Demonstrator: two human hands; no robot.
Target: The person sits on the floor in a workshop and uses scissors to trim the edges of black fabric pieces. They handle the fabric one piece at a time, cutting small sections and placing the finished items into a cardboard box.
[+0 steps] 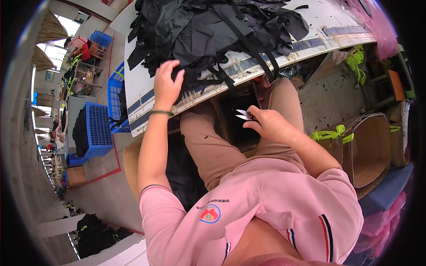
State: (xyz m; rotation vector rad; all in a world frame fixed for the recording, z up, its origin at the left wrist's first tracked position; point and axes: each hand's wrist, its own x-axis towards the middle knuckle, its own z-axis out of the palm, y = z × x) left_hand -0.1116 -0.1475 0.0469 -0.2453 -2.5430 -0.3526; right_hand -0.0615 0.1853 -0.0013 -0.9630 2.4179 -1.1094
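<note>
On the far left, the workshop shrinks and bends into the dark rim, too small there to make out in detail. Nearer, a blue crate stands on the floor with something black at its side, and a second blue crate is partly hidden by the table.

Now the left hand: empty, palm down, thumb and fingers loosely spread at the near edge of the black cloth. Are the fingertips touching it? Can't tell from this angle. The cloth lies heaped on the table, straps dangling over the taped front edge, its top cut off by the upper border.

Across to the right hand, out over the lap, and here's a firm grip: scissors, held between thumb and curled fingers, blades parted in a narrow V, pointing left, clear of the cloth. The handles are mostly covered by the fingers.

Further right, a cardboard box gapes beside a bright green ribbon; pink plastic runs into the dark rim.
</note>
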